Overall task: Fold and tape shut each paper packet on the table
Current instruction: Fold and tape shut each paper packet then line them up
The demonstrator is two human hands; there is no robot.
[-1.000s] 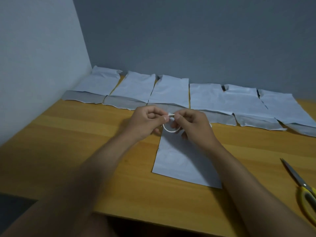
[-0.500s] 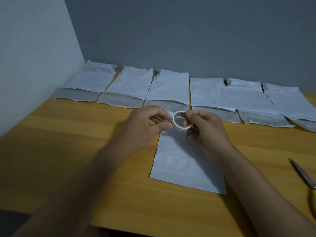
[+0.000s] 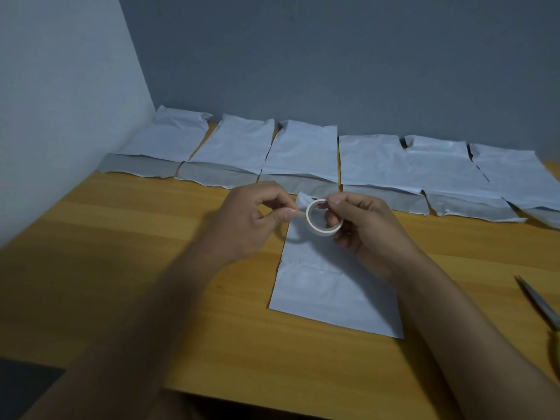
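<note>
A small white tape roll [image 3: 323,221] is held just above a white paper packet [image 3: 327,292] lying in the middle of the wooden table [image 3: 121,253]. My right hand [image 3: 366,228] grips the roll by its rim. My left hand [image 3: 251,219] pinches the loose tape end at the roll's left side. Several more white packets [image 3: 303,153] with grey flaps lie in a row along the back wall.
Scissors [image 3: 542,307] with a yellow handle lie at the right edge of the table. A pale wall stands on the left and a grey wall behind the packet row. The table's front edge runs below my forearms.
Both hands have lifted the tape roll slightly and turned it so its ring faces the camera. My left thumb and finger now pinch the tape end.
</note>
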